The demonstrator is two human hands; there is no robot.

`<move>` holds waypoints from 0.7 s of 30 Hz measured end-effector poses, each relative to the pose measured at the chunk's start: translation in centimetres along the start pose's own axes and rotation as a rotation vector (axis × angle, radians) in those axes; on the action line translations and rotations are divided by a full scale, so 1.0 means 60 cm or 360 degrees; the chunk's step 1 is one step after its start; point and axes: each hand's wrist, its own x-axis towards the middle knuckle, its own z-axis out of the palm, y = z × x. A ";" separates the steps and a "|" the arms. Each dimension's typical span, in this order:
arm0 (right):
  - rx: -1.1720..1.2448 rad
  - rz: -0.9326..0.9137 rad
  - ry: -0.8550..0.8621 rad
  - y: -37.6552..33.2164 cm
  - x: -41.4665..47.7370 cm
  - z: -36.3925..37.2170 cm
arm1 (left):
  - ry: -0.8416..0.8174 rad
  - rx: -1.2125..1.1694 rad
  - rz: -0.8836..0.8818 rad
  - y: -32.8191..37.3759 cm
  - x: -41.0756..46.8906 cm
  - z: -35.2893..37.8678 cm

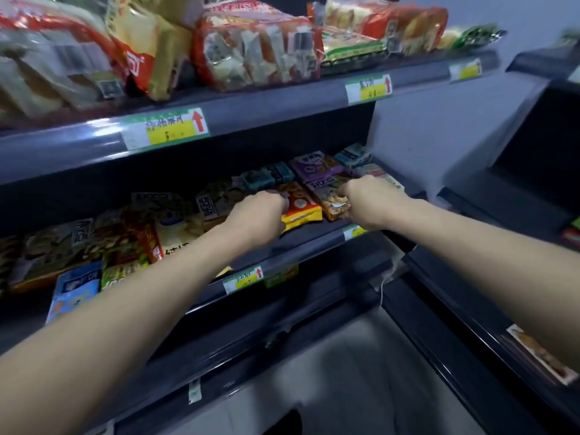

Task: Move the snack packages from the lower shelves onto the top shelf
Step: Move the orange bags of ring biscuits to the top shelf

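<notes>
Both arms reach into the middle shelf (314,237). My left hand (260,216) grips the left edge of an orange and yellow snack packet (301,210) lying flat near the shelf front. My right hand (372,202) closes on a brown clear-wrapped snack packet (334,205) just right of it. Behind them lie a purple packet (317,166) and teal packets (270,178). The top shelf (251,111) above holds big red and clear bags (254,48).
More packets fill the left of the middle shelf, among them a blue packet (77,288) and a milk-print bag (175,230). Price tags (166,128) line the shelf rails. A second dark rack (533,189) stands at the right. Grey floor (345,387) lies below.
</notes>
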 end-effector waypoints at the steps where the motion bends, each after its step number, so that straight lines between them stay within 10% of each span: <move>1: -0.0010 -0.0002 -0.0008 0.005 0.013 0.007 | -0.0009 -0.0009 0.0000 -0.002 0.015 0.009; 21: -0.0143 -0.0733 -0.0324 0.079 0.345 0.114 | -0.0072 -0.0320 -0.0746 0.025 0.229 0.151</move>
